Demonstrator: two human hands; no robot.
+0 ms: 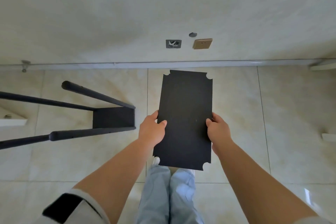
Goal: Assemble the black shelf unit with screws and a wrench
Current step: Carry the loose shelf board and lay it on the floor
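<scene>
both hands, left hand (151, 129) and right hand (217, 129), grip the black panel (184, 114) by its long edges, thumbs on top; fingers hidden underneath. shelf frame (112, 117) cut off left.

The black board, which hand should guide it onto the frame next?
Probably the left hand: the frame with its poles stands on that side of the board. The right hand grips the far edge and can only follow.

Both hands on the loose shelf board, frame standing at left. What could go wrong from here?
1. The black shelf board is held only by thumbs and fingers at its long edges, left hand and right hand; that grip may slip.
2. The frame has four poles; the notched corners may catch or tip it.
</scene>
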